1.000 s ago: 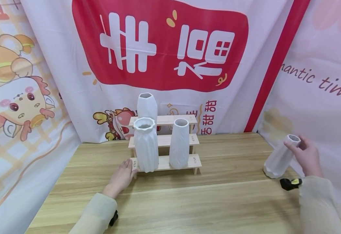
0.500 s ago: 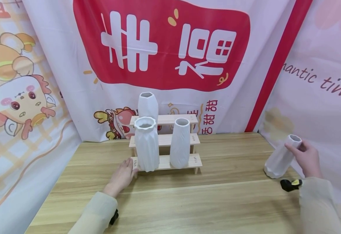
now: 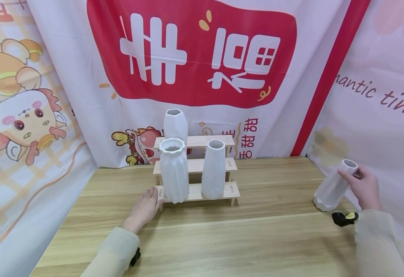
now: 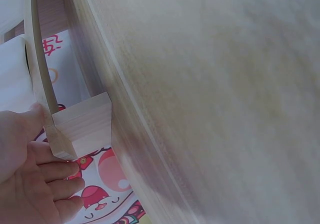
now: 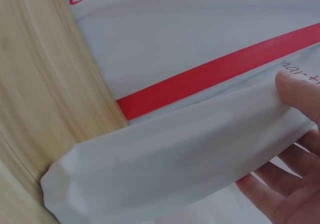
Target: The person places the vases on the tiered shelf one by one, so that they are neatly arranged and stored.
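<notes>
My right hand (image 3: 364,187) grips a white vase (image 3: 335,186) near its mouth, at the right end of the table. The vase has a faceted base, resting on the wood; in the right wrist view thumb and fingers lie on opposite sides of its neck. My left hand (image 3: 144,207) holds the left end of the lowest step of a wooden tiered stand (image 3: 195,192). The left wrist view shows the board's end (image 4: 61,143) between thumb and fingers. A ruffled-rim white vase (image 3: 174,173) and a smooth-rimmed white vase (image 3: 213,171) stand upright on the stand.
Another white vase (image 3: 175,125), angular at the mouth, stands on the stand's upper part, partly hidden behind the ruffled one. Printed cloth (image 3: 195,92) hangs behind the wooden table (image 3: 222,238) and on both sides. The right-hand vase is close to the side cloth (image 3: 371,127).
</notes>
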A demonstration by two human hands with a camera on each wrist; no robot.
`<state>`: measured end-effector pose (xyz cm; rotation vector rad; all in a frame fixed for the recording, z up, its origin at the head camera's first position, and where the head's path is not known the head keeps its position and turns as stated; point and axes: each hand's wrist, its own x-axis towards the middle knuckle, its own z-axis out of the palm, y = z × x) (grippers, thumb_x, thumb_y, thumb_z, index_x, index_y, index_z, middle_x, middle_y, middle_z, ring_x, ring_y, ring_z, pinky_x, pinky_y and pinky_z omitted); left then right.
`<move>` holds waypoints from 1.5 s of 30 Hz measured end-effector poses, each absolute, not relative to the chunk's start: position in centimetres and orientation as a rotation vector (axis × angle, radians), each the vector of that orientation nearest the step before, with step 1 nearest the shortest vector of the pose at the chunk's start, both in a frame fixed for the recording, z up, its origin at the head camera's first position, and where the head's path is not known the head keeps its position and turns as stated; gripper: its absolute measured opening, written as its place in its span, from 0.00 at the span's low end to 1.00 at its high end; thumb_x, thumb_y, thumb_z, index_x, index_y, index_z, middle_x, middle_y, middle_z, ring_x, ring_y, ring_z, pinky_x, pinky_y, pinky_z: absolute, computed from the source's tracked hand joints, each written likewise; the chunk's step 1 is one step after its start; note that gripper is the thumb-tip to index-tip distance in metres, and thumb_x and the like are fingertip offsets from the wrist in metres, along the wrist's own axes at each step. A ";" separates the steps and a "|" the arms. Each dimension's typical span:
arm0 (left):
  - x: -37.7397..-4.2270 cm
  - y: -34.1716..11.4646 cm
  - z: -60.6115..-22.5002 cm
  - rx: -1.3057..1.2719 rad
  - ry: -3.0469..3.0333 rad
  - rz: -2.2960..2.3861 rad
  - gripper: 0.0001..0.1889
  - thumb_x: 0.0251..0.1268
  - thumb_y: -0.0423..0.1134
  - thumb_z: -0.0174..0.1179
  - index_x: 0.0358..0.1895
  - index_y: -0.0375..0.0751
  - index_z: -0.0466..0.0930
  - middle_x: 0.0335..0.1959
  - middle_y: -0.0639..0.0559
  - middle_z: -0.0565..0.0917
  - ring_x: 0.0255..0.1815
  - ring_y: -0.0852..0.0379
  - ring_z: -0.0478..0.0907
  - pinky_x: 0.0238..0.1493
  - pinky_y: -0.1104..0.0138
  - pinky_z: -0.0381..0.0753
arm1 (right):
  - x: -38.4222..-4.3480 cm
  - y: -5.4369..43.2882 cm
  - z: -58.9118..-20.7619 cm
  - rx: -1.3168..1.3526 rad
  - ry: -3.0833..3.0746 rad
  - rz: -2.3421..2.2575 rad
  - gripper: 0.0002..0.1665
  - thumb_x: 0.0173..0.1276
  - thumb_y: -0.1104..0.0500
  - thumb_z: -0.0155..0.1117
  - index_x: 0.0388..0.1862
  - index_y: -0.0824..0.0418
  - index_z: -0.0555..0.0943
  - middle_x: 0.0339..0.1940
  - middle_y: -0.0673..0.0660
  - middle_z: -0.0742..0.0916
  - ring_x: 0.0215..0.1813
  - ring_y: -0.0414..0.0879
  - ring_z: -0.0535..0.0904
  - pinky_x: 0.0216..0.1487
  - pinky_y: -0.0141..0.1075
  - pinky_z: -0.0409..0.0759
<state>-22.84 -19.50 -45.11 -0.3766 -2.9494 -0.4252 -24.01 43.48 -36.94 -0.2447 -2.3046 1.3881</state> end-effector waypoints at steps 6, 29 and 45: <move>-22.9 -19.5 -45.0 -0.380 -2.952 -0.431 0.30 0.72 0.43 0.46 0.62 0.16 0.56 0.62 0.23 0.60 0.63 0.30 0.56 0.64 0.46 0.55 | -24.0 43.3 -36.6 -0.259 -2.335 1.351 0.34 0.61 0.49 0.65 0.62 0.63 0.70 0.37 0.34 0.77 0.36 0.24 0.69 0.33 0.15 0.70; -22.9 -19.4 -45.0 -0.370 -2.968 -0.442 0.30 0.72 0.42 0.46 0.62 0.16 0.56 0.63 0.23 0.59 0.64 0.30 0.55 0.65 0.46 0.54 | -25.0 41.5 -35.6 -0.204 -2.400 1.212 0.40 0.60 0.47 0.65 0.61 0.73 0.68 0.38 0.40 0.78 0.36 0.23 0.68 0.34 0.16 0.71; -22.8 -19.5 -45.0 -0.388 -2.952 -0.439 0.30 0.71 0.42 0.47 0.61 0.15 0.57 0.62 0.23 0.60 0.63 0.29 0.56 0.65 0.46 0.53 | -26.2 38.2 -32.6 -0.097 -2.388 1.215 0.37 0.63 0.47 0.62 0.61 0.72 0.69 0.39 0.43 0.78 0.38 0.29 0.70 0.36 0.19 0.70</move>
